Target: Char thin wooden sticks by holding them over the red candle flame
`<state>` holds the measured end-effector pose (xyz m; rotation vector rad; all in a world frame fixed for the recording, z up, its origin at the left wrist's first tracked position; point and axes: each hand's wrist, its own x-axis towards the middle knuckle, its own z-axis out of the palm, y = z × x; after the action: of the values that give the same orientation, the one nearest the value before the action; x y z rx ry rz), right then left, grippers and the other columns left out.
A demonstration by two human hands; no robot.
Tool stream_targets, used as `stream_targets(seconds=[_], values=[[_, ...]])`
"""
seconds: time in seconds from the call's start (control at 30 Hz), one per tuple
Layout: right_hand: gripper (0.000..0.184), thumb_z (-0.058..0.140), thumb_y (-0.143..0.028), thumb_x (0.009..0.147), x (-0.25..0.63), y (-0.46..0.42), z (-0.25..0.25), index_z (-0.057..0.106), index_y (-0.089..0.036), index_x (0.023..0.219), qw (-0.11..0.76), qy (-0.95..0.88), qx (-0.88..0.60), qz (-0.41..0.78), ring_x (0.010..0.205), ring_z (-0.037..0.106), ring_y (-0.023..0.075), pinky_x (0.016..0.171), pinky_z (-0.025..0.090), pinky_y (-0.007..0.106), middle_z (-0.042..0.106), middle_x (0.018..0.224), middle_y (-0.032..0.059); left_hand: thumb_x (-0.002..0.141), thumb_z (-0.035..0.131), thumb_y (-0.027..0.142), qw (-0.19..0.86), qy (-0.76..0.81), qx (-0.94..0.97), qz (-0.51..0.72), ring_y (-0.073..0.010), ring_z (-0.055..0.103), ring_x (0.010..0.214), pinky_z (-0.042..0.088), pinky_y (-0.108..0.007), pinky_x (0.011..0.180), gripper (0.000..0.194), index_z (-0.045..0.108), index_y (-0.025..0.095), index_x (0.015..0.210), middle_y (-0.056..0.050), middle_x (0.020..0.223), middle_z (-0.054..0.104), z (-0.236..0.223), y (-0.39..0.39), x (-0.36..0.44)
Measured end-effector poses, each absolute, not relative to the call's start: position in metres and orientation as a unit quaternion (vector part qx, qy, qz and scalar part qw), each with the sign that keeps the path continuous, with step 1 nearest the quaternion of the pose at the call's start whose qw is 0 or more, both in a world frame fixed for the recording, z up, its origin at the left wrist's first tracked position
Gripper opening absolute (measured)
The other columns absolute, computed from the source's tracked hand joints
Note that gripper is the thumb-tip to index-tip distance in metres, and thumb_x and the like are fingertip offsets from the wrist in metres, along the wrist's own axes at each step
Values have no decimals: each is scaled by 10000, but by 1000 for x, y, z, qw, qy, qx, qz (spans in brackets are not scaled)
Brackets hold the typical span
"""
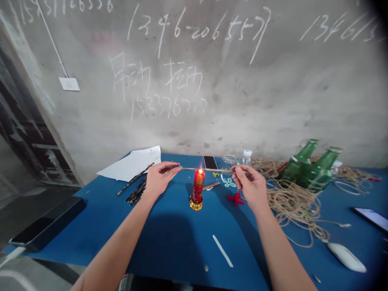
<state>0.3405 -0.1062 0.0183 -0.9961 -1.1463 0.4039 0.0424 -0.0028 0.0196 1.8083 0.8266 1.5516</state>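
A thin pale stick [209,169] is held level between my two hands, right over the flame of a lit red candle [198,186] on a gold base. My left hand [159,178] pinches the stick's left end. My right hand [250,182] pinches its right end. The candle stands on the blue table [182,238] between my forearms.
Dark scorched sticks [136,190] lie left of my left hand, beside white papers [133,163]. A tangle of tan cord [291,202], two green bottles [306,167], a jar, a small bottle, a phone [210,162], red and pale knots, a white mouse [345,255] and a tablet [45,226] surround the area.
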Motion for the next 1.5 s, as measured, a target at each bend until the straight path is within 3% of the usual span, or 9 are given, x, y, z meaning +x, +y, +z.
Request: stream_targets(seconds=[0.3,1.5], values=[[299,780,-442,878,344,-108,20,757,-190,1037,718,-498,-457,164,447,453,84,430,366,245,625,657,-11,847,800,451,293,321,677,593,-260,764,1000,609,-401,923,231,821,249,958,-60,1025,819,15,-13,57],[206,732,-390,932,333,-105,11,775,-209,1022,680,-532,-460,207,443,457,87,449,341,257,635,660,-8,804,857,370,306,293,677,602,-191,729,763,571,-306,713,205,837,217,939,-73,878,805,15,6,36]])
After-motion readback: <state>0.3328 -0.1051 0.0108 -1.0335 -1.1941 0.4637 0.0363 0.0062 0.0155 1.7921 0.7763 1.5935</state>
